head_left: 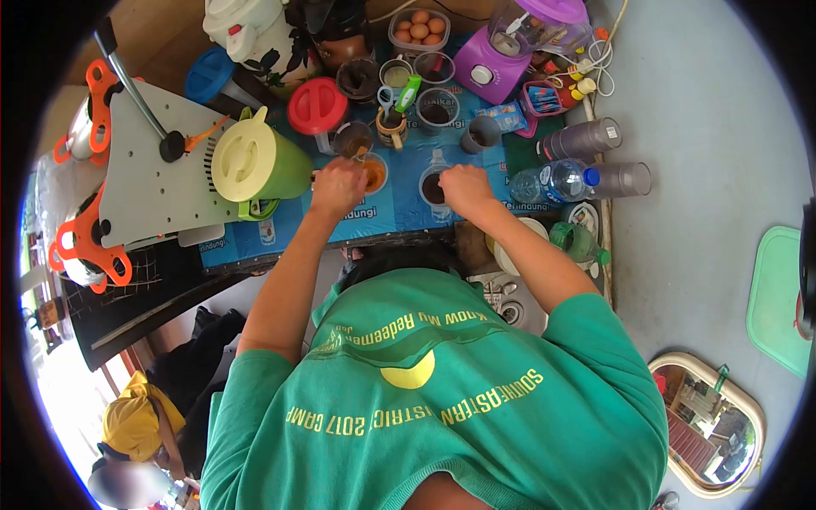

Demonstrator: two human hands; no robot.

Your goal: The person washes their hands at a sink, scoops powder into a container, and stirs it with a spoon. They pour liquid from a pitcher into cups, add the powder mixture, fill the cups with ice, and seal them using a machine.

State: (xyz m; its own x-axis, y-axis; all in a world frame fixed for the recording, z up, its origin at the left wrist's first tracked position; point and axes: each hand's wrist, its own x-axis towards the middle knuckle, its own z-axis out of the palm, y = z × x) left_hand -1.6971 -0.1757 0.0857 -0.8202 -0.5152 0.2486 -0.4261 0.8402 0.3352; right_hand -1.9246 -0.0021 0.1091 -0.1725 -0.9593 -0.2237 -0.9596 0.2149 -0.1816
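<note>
My left hand (338, 189) is closed at the left side of a clear cup of amber liquid (374, 175); what its fingers hold, if anything, is hidden. Fingers curled, my right hand (468, 189) is at the right rim of a cup with dark contents (432, 188). I cannot make out what is in that grip. Left of my left hand stands a green pitcher (285, 166) with a cream lid. Just beyond the amber cup are another clear cup (352, 138) and a small mug (392, 134) holding utensils.
A red-lidded pitcher (314, 106), a purple blender (491, 70) and a box of eggs (418, 31) stand farther back. At right are a water bottle (552, 183) and stacked grey cups (578, 139). A person in yellow (140, 416) is at lower left.
</note>
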